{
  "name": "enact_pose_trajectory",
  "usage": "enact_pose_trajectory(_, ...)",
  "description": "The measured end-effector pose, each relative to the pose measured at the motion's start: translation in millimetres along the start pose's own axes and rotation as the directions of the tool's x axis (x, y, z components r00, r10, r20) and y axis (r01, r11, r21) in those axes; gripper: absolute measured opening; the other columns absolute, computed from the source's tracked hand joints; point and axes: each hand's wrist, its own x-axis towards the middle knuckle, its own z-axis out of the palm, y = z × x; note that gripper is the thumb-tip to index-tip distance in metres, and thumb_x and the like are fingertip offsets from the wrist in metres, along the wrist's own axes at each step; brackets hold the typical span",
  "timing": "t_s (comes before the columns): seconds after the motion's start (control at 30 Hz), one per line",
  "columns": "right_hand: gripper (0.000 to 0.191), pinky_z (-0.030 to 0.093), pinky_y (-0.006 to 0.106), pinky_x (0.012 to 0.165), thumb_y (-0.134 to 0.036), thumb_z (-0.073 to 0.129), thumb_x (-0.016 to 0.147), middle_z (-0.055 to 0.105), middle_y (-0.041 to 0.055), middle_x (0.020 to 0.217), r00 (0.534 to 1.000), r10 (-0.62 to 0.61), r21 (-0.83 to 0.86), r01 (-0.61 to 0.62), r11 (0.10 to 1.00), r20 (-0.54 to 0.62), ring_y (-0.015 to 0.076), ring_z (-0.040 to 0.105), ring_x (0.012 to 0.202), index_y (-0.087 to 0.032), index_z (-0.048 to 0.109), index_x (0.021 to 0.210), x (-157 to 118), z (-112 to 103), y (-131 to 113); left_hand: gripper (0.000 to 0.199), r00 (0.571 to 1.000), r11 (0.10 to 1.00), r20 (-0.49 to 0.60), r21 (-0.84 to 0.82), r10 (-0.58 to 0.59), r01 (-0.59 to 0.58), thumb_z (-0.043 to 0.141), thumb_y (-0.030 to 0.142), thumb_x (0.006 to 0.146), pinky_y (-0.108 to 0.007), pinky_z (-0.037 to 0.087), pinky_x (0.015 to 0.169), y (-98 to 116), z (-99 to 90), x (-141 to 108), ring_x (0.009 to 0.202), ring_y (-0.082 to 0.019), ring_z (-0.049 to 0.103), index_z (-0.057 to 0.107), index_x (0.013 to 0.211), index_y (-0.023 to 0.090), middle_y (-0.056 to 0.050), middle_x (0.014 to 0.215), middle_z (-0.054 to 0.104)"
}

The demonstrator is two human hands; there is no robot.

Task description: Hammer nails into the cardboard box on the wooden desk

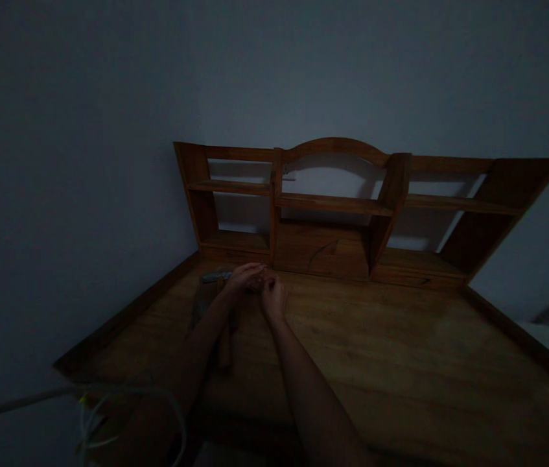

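**Wooden desk (376, 337) in dim light**

A shelf unit (335, 206) spans the middle of the frame. A hammer (224, 350) lies left of centre, near the left hand (243, 277). This and the right hand (274, 298) nearly meet, fingers bent inward; whether they pinch anything cannot be told.

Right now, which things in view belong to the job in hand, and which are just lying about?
Likely the job:
left hand and right hand, fingertips close; anything between is too dark to tell
apparent hammer, near left hand

Seemingly just there:
cord, lower left
shelf, behind
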Motion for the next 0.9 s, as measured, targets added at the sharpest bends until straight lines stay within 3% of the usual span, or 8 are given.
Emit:
enact_pose_trajectory(0.17,0.018,0.043,0.026,0.068,-0.024,0.042,0.091,0.068,0.0057,0.082,1.0,0.001,0.0,-0.001,1.0,-0.003,0.018,0.063,0.074,-0.019,0.059,0.089,0.6,-0.4,-2.3,0.037,0.998,0.999,-0.041,-0.029,-0.042,0.041,0.083,0.03,0.06,-0.026,0.05,0.066,2.1,1.3,-1.7,0.069,-0.015,0.063,0.07,0.088,0.011,-0.009,0.086,0.072)
enact_pose_trajectory(0.33,0.017,0.043,0.026,0.069,-0.028,0.042,0.091,0.068,0.0057,0.084,1.0,0.006,0.024,-0.005,1.0,-0.015,0.0182,0.063,0.076,-0.019,0.056,0.092,0.6,0.0,-2.7,0.037,0.999,0.999,0.029,-0.037,-0.039,0.04,0.082,0.033,0.061,-0.025,0.05,0.064,-1.3,-1.4,0.1,0.069,-0.015,0.065,0.07,0.088,0.011,-0.009,0.082,0.071)
enact_pose_trajectory(0.73,0.022,0.043,0.023,0.068,-0.036,0.039,0.095,0.065,0.0021,0.081,0.998,-0.059,0.09,0.058,0.994,0.006,0.0151,0.061,0.072,-0.021,0.054,0.088,-1.7,-6.2,-4.7,0.039,0.998,0.998,-0.014,0.005,-0.059,0.059,0.085,0.033,0.057,-0.026,0.051,0.065,-1.8,-0.5,2.0,0.068,-0.016,0.066,0.068,0.085,0.012,-0.007,0.078,0.071)
enact_pose_trajectory(0.9,0.026,0.042,0.023,0.069,-0.034,0.036,0.097,0.068,0.0029,0.085,0.997,-0.072,0.085,0.069,0.994,0.031,0.0149,0.062,0.076,-0.02,0.057,0.09,-1.6,-5.3,-3.9,0.04,0.999,0.999,0.015,-0.003,-0.034,0.034,0.084,0.036,0.058,-0.025,0.051,0.066,-4.5,-2.0,0.0,0.069,-0.015,0.066,0.068,0.085,0.012,-0.007,0.079,0.07)
